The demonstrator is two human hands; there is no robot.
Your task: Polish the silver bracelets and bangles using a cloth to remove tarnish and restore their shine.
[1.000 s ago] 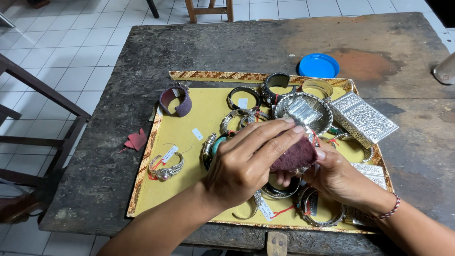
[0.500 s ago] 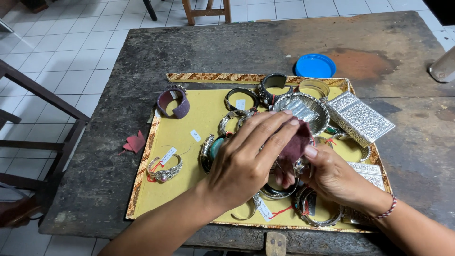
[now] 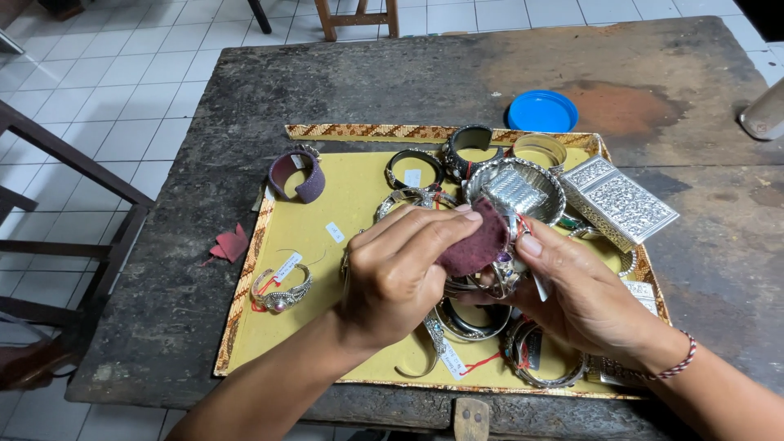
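My left hand (image 3: 404,269) pinches a dark red cloth (image 3: 476,242) and presses it onto a silver jewelled bracelet (image 3: 500,276). My right hand (image 3: 584,290) grips that bracelet from the right, thumb on its upper edge. Both hands hover over the middle of a yellow tray (image 3: 343,204) with a patterned rim. A silver bowl (image 3: 514,186) lies just beyond my fingers. Bangles (image 3: 469,318) lie under my hands, partly hidden.
The tray rests on a dark worn table (image 3: 384,82). On it are a maroon cuff (image 3: 296,175), a tagged silver bracelet (image 3: 281,291), several bangles and an embossed silver box (image 3: 619,200). A blue lid (image 3: 542,110) lies behind. A red scrap (image 3: 230,243) lies left. Wooden furniture (image 3: 73,163) stands left.
My left hand has slid the red cloth slightly across the bracelet, and my fingers have shifted. The right hand stays in place, holding the bracelet.
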